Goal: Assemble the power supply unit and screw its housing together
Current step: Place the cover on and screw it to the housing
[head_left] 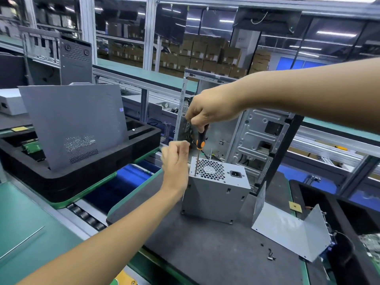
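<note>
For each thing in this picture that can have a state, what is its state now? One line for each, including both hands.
power supply unit: standing on end on the dark mat, fan grille up.
screwdriver: upright, tip at the grille's left corner.
right hand: grips the screwdriver handle from above.
left hand: beside the unit's top left edge, fingers loosely curled, blurred.
computer case: upright, side open.
loose screws: lying on the mat.

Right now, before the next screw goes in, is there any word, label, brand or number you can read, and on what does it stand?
None can be read.
Grey side panel: small blue-purple sticker, print too small.
White sheet on the far pillar: faint marks, blurred.
Cardboard boxes behind the glass: print too small.
Power supply unit, screwdriver: no label or brand showing.
</note>
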A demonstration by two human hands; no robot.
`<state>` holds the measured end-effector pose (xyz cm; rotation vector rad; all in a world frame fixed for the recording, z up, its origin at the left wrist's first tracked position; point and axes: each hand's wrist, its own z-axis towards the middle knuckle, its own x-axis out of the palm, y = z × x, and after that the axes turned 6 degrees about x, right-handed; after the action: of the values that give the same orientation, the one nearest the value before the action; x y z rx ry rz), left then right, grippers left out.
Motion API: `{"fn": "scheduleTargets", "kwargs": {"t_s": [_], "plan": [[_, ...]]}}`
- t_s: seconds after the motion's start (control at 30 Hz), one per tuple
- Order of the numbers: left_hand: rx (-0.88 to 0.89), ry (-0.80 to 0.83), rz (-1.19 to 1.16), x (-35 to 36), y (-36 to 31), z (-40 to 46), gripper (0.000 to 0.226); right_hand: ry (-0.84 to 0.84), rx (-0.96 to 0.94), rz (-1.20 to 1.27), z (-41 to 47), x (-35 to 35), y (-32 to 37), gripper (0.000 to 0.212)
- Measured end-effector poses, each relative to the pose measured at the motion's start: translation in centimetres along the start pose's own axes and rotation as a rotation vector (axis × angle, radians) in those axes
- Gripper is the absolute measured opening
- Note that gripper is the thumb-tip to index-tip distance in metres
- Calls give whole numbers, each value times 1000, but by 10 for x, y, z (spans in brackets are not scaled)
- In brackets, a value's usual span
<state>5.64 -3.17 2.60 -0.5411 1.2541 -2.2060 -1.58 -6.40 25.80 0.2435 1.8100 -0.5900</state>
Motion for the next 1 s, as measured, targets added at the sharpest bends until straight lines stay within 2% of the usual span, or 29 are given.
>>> {"fn": "scheduleTargets", "kwargs": {"t_s": [0.07, 0.13, 0.17, 0.27, 0.37, 0.4, 0.5, 0.67, 0.83, 0.97, 1.0], "plan": [[266, 27, -278, -6, -7, -6, 57, 19, 4, -18, -1, 0, 2, 32], [335, 144, -335, -7, -13, -5, 37, 37, 10, -17, -1, 0, 3, 31], [337, 170, -338, -6, -16, -3, 30, 38, 13, -16, -2, 0, 2, 30], [302, 148, -388, -3, -13, -5, 26, 8, 10, -9, -5, 2, -4, 26], [241, 131, -474, 3, -9, -10, 18, 13, -42, -8, -11, 5, -12, 10], [219, 123, -480, 6, -9, -11, 17, 20, -69, -1, -14, 5, -14, 10], [180, 121, -459, 7, -10, -12, 12, -18, -180, -11, -21, 5, -16, 28], [183, 188, -417, -1, -10, -12, 10, -139, -301, -6, -22, 11, -15, 23], [168, 287, -338, -6, -17, -8, 19, -112, -149, 103, -17, 17, -18, 14], [186, 297, -426, -5, -20, -9, 16, -98, -41, 31, -16, 14, -15, 24], [186, 282, -463, -5, -20, -9, 24, -100, -32, 23, -15, 14, -13, 25]]}}
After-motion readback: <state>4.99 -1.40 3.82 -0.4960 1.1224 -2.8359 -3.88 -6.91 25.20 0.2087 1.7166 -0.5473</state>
